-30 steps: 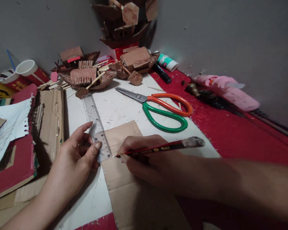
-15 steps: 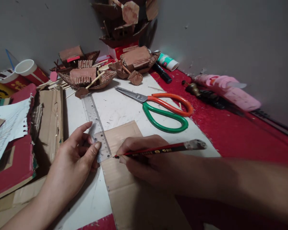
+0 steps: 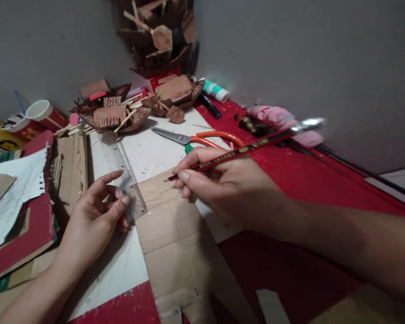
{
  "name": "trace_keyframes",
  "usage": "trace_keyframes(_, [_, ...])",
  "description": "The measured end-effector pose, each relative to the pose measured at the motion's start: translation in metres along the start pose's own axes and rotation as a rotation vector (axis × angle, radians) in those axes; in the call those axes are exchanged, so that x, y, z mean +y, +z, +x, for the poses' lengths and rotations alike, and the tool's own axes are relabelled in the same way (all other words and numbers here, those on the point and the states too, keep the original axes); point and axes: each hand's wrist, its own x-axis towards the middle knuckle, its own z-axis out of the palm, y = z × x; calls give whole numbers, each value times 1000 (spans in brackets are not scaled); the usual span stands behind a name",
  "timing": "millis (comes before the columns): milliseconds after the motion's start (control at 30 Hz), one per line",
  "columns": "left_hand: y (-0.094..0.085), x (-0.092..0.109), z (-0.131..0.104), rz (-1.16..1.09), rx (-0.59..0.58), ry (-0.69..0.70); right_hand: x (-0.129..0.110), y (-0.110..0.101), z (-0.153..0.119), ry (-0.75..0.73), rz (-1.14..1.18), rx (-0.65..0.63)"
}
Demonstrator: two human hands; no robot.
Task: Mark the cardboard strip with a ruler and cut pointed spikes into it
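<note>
My left hand point(image 3: 99, 211) pinches a clear plastic ruler point(image 3: 131, 191) between thumb and fingers. The ruler's near end overlaps the left edge of a brown cardboard piece point(image 3: 175, 234). Above that cardboard, my right hand point(image 3: 216, 180) grips a dark red and black pencil point(image 3: 236, 154). Its sharpened tip points left, over the cardboard's far part, apart from the ruler. Scissors point(image 3: 178, 137) with orange and green handles lie just beyond my right hand, which hides most of the green loop.
Small cardboard boats point(image 3: 116, 119) stand at the back, near paper cups point(image 3: 42, 114) on the left. A paper sheet point(image 3: 23, 175) rests on a red cardboard-like cover point(image 3: 40, 220). A pink object point(image 3: 276, 117) lies by the wall, and a black marker point(image 3: 211, 107) nearer the boats.
My right hand has lifted the pencil from beside the ruler's end and moved it up and away from the ruler. My left hand still holds the ruler. The view has shifted somewhat.
</note>
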Motion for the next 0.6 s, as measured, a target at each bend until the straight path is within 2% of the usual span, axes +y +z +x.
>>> trace_keyframes(67, [-1,6,-1,-42,22,29,-4,-4,2,95,42,2])
trace_keyframes(133, [1,14,-3,-55,25,38,-7,-8,4,139,87,-62])
trace_keyframes(233, [13,25,-8,-67,-35,0,-10,-11,7,185,199,-157])
trace_keyframes(300, [24,30,-9,-81,-90,-29,-12,-13,10,243,301,-175])
trace_keyframes(433, [44,34,-5,-74,-155,-48,-15,-18,15,309,416,-92])
trace_keyframes(600, [47,28,5,-41,-121,-50,-14,-25,22,164,430,78])
